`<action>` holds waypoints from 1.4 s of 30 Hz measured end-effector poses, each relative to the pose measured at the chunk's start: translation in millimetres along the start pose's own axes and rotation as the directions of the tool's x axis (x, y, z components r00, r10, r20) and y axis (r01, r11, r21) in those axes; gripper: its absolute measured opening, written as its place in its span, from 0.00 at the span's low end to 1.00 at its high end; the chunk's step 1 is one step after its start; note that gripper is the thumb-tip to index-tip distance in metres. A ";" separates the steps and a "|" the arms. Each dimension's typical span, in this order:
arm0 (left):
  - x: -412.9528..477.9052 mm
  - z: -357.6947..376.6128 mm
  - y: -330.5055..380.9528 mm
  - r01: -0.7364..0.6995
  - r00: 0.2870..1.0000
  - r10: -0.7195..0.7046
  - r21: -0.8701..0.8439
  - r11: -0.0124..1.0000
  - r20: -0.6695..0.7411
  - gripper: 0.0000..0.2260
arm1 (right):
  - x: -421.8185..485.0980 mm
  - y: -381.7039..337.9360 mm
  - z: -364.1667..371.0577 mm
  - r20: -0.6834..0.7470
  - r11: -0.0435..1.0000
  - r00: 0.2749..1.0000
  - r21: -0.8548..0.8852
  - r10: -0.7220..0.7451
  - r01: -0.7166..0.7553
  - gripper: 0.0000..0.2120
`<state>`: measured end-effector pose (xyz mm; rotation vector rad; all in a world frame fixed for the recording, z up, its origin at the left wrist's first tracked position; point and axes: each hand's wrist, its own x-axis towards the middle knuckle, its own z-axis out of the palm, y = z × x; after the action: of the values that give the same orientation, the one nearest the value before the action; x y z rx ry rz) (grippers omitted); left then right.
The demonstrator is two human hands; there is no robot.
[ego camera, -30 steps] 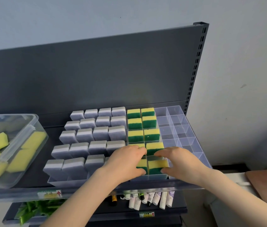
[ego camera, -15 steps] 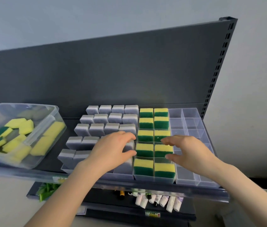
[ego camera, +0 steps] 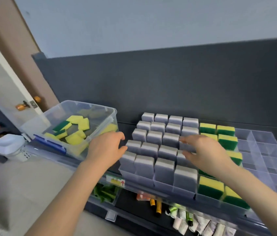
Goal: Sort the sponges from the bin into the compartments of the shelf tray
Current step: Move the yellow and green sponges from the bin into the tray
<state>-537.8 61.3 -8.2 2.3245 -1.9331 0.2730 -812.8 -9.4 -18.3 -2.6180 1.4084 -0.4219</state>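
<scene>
2 empty hands on the move! A second ago both were bunched over the front yellow-and-green sponges [ego camera: 211,186] in the shelf tray [ego camera: 168,187], settling them into their compartments. That pair now sits free at the tray's front edge, green faces outward, with nobody touching it. So that placement looks finished.

Since then the view has swung left, and the hands have gone with it. The left hand [ego camera: 107,148] is now at the left edge of the grey sponges [ego camera: 165,152], just beside the clear bin [ego camera: 101,109]. Its fingers are loosely curled and grasp nothing. The right hand [ego camera: 204,150] trails behind over the 4th grey column, fingers relaxed and spread, also carrying nothing. Whether its fingertips brush a grey sponge, I cannot tell.

What does it mean? My read is a return trip for more stock. The loose sponges [ego camera: 76,128] are still heaped in the bin, yellow with some green showing, well within the left hand's reach. The 4 grey columns look full, and 2 yellow-and-green columns stand next to them. The empty compartments [ego camera: 270,160] on the tray's right side are still waiting, so there is plenty left to sort.
</scene>
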 end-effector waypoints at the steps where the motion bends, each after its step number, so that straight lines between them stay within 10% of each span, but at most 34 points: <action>1: 0.5 -1.2 -16.6 0.009 1.000 -0.009 0.029 1.000 0.003 0.13 | 6.9 -13.3 1.7 -0.002 1.000 1.000 -0.022 0.001 -0.001 0.20; 18: 5.7 -2.7 -283.7 0.093 0.996 -0.093 0.013 0.996 0.008 0.13 | 121.1 -240.2 65.0 0.024 0.996 0.996 0.018 -0.086 0.086 0.17; 42: 151.1 74.2 -441.8 0.123 0.979 -0.113 -0.051 0.991 0.172 0.16 | 338.0 -322.2 167.5 0.142 0.969 0.962 0.114 -0.234 0.219 0.18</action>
<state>-72.2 -16.7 -35.2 2.4825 -1.8344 0.0062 -328.4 -114.9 -35.9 -2.6752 1.0194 -0.2957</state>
